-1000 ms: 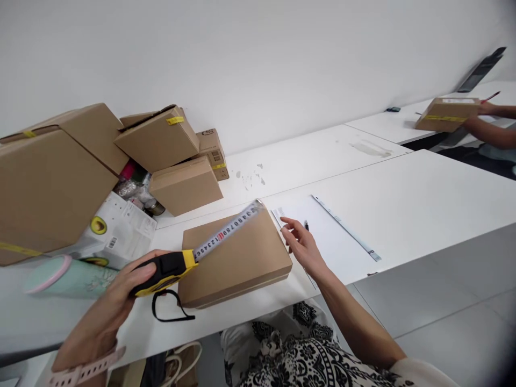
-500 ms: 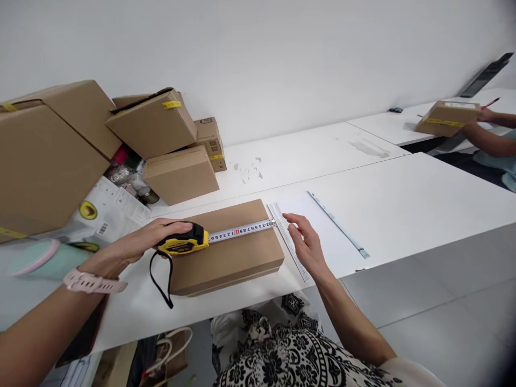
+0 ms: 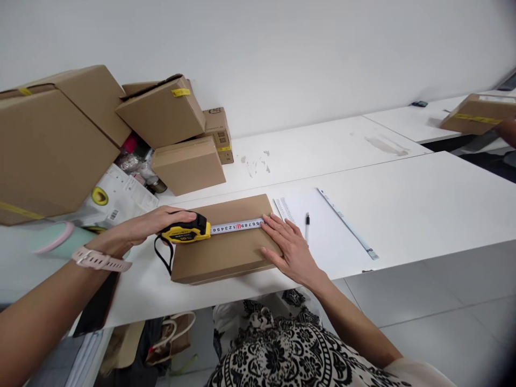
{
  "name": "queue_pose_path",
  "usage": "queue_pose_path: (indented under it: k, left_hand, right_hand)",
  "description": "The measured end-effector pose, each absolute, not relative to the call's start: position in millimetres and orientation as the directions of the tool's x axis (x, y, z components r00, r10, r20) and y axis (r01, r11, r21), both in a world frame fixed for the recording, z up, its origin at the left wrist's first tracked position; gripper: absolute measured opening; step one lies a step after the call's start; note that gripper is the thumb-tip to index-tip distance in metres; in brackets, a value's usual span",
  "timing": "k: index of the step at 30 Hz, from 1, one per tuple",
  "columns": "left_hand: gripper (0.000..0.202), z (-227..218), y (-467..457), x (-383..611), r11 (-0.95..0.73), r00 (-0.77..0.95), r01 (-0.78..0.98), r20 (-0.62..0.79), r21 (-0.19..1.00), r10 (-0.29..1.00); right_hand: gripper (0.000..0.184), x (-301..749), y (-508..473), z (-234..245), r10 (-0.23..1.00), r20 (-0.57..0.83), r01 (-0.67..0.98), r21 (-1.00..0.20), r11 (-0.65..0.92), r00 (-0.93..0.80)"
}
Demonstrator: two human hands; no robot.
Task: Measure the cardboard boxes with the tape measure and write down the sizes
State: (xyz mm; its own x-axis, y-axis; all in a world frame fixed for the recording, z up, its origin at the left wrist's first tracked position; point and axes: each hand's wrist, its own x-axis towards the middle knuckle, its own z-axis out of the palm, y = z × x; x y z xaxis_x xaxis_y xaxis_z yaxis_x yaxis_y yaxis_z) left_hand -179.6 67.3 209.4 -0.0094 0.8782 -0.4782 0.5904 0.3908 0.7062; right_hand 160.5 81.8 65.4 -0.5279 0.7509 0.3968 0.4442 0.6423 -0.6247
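A flat brown cardboard box [image 3: 226, 255] lies in front of me near the table's edge. My left hand [image 3: 161, 221] is closed around a yellow and black tape measure [image 3: 187, 230] at the box's left end, its black wrist strap hanging down. The pulled-out blade [image 3: 236, 226] runs across the top of the box to the right. My right hand [image 3: 288, 247] rests flat with fingers stretched over the right end of the box, covering the tip of the blade. Just beyond it, a pen [image 3: 307, 226] lies on a white sheet of paper [image 3: 322, 250].
Large cardboard boxes [image 3: 48, 145] are piled at the left, beside a mint green cup [image 3: 60, 239] and a bag with an avocado print [image 3: 115, 199]. A light blue strip [image 3: 346, 221] lies right of the paper. At the far right a person's hand [image 3: 507, 131] touches a taped box [image 3: 475, 114].
My right hand has moved left from beside the box onto its right end and flattened over the blade. The pen on the paper has come into view. The left hand keeps its hold.
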Motion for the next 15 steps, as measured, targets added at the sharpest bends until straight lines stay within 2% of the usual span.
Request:
queue_pose_path:
  k: [5,9,11,15]
  left_hand:
    - [0.04,214,57,-199,0.404,-0.075,0.566,-0.443,0.719,0.893]
    - [0.03,222,36,-226,0.494,-0.263,0.543,-0.421,0.679,0.868]
    - [0.033,223,23,-240,0.528,-0.344,0.544,-0.4,0.652,0.849]
    - [0.033,215,9,-259,0.552,-0.39,0.537,-0.393,0.638,0.833]
  right_hand:
    - [0.05,160,83,66,0.741,0.412,0.458,-0.597,0.659,-0.53]
    - [0.047,160,83,63,0.728,0.442,0.458,-0.575,0.678,-0.523]
    - [0.046,160,84,61,0.719,0.466,0.447,-0.57,0.69,-0.515]
    - [0.044,160,85,59,0.716,0.478,0.432,-0.577,0.693,-0.509]
